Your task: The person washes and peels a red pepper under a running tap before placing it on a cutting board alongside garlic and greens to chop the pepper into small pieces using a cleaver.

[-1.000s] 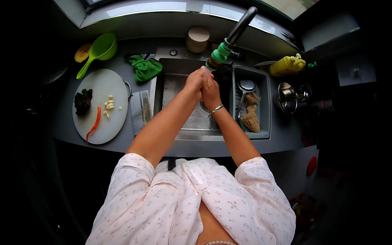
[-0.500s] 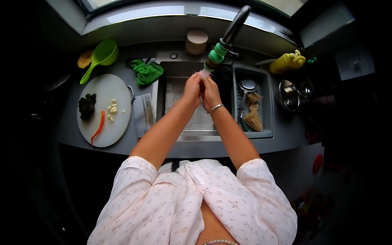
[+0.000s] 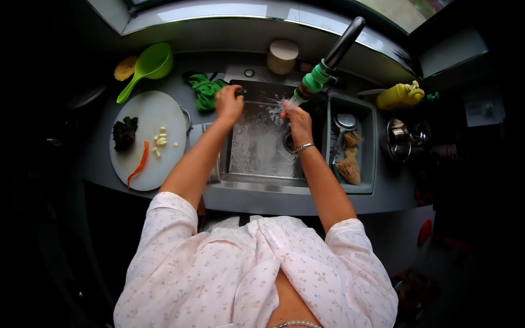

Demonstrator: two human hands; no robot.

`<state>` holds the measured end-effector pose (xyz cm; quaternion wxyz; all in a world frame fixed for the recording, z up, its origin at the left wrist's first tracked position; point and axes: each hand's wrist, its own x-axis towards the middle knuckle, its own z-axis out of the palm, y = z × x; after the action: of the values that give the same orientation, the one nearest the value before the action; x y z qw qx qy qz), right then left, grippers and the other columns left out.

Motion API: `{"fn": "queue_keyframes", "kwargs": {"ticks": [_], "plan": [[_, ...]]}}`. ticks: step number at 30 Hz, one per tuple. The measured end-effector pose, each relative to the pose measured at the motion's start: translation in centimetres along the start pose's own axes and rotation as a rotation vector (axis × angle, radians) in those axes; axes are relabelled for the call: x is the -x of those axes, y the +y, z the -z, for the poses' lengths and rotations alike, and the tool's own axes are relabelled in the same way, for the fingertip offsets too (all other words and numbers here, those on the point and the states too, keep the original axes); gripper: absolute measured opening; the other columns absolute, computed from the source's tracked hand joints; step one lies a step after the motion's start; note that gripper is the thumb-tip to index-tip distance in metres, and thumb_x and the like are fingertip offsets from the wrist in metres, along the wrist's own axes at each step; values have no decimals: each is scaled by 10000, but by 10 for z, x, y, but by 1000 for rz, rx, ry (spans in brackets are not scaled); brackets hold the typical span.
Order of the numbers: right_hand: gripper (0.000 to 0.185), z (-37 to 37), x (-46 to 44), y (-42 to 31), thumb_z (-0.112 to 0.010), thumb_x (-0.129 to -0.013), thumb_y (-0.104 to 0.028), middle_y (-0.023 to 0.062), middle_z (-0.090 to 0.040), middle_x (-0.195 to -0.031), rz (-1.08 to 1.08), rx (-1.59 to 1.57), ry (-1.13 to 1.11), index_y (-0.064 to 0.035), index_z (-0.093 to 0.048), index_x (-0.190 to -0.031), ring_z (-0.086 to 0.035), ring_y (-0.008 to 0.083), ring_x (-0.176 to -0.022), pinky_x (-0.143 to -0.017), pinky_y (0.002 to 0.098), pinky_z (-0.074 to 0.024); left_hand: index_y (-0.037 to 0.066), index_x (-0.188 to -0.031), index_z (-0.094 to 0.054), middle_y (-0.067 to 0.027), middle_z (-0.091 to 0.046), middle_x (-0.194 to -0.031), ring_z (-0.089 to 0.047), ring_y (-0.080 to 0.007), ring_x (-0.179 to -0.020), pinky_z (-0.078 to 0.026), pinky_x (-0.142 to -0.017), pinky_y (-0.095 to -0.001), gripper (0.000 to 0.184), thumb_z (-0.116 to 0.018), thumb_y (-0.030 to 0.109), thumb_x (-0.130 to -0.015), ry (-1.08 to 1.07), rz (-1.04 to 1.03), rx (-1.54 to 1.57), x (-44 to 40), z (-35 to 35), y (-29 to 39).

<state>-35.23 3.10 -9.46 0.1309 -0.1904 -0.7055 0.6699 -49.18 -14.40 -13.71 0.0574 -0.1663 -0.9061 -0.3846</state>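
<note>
My left hand (image 3: 228, 105) is over the left rim of the steel sink (image 3: 257, 158), its fingers apart and holding nothing. It is beside a crumpled green cloth (image 3: 203, 91) on the counter. My right hand (image 3: 299, 124) is in the water stream below the tap (image 3: 313, 80), which has a green nozzle. Water splashes off its fingertips, with thumb and fingers slightly apart and nothing visible in them. A silver bracelet (image 3: 304, 147) circles the right wrist. The sink floor is wet, and its drain (image 3: 290, 143) is partly behind my right hand.
Leafy greens (image 3: 125, 133), garlic cloves (image 3: 160, 138) and a red chili pepper (image 3: 139, 165) lie on a round white board (image 3: 164, 172). Behind it is a green ladle (image 3: 155, 61). To the right are a grey basin (image 3: 367, 177) with a scrubber (image 3: 348, 167), metal bowls (image 3: 398, 140) and a yellow bottle (image 3: 398, 97).
My hands were together under the tap and have separated. The left hand has moved left toward the green cloth; the right stays in the water. The whole view has shifted slightly.
</note>
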Motion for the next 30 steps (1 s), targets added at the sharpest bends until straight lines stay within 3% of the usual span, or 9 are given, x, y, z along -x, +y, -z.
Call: {"fn": "queue_keyframes", "kwargs": {"ticks": [3, 5, 6, 9, 12, 18, 21, 27, 30], "plan": [[221, 0, -2, 10, -590, -888, -224, -18, -603, -787, -61, -7, 66, -23, -680, -870, -498, 43, -675, -627, 204, -377, 181, -1129, -607, -68, -493, -1265, -400, -296, -1233, -351, -1011, -439, 423, -703, 179, -717, -14, -33, -328, -2, 19, -22], [217, -3, 1, 7, -586, -908, -220, -1, -623, -912, -7, -111, 45, -21, -660, -957, -534, 57, -814, -749, 205, -408, 185, -1140, -604, -70, -488, -1277, -395, -305, -1240, -354, -1014, -437, 450, -703, 176, -701, -28, 13, -427, -4, 20, -42], [167, -2, -2, 9, -587, -833, -128, -83, -472, -712, 28, -111, 96, -31, -684, -928, -389, 16, -627, -578, 192, -332, 189, -1143, -604, -72, -484, -1283, -392, -307, -1243, -355, -1015, -438, 455, -698, 159, -699, -64, 19, -406, -6, 20, -51], [230, 14, -7, 1, -523, -899, -189, 7, -526, -706, -89, 135, 90, -1, -655, -916, -458, 63, -675, -620, 236, -386, 199, -1128, -621, -57, -476, -1296, -390, -298, -1241, -334, -1020, -465, 439, -634, 51, -714, -117, 28, -336, -9, 23, -60], [389, 29, -18, -4, -492, -940, -368, 112, -656, -867, 97, 114, 307, -13, -651, -925, -591, 196, -817, -747, 323, -443, 203, -1119, -627, -53, -487, -1277, -402, -287, -1227, -345, -1001, -474, 449, -603, 12, -713, -125, 24, -332, -12, 29, -57], [268, 81, -40, -7, -597, -874, -140, 94, -632, -1066, 177, 177, 477, -14, -593, -1110, -597, 183, -990, -871, 300, -463, 97, -1019, -651, -118, -611, -1055, -530, -340, -1020, -431, -902, -373, 288, -575, 15, -754, 59, -140, -216, -22, 33, -79], [303, 73, -27, -10, -617, -863, -150, 103, -614, -1107, 184, 317, 419, -37, -582, -1142, -589, 204, -1023, -868, 307, -465, 88, -1003, -652, -127, -633, -998, -558, -331, -979, -438, -881, -380, 219, -573, 64, -801, 17, 34, -93, -32, 41, -78], [334, 51, -13, 2, -616, -866, -171, 116, -575, -1168, 143, 331, 296, -48, -569, -1174, -564, 215, -1058, -864, 313, -459, 51, -966, -628, -153, -643, -930, -606, -324, -874, -464, -781, -394, 220, -487, 214, -922, 188, 36, 131, -31, 70, -19], [256, 42, -20, 5, -598, -882, -209, 104, -631, -1042, 201, 241, 367, -33, -616, -1068, -605, 210, -948, -797, 309, -476, 2, -920, -605, -119, -628, -814, -593, -210, -775, -445, -722, -325, 285, -478, 255, -952, 242, 239, 404, -32, 79, -7]]}}
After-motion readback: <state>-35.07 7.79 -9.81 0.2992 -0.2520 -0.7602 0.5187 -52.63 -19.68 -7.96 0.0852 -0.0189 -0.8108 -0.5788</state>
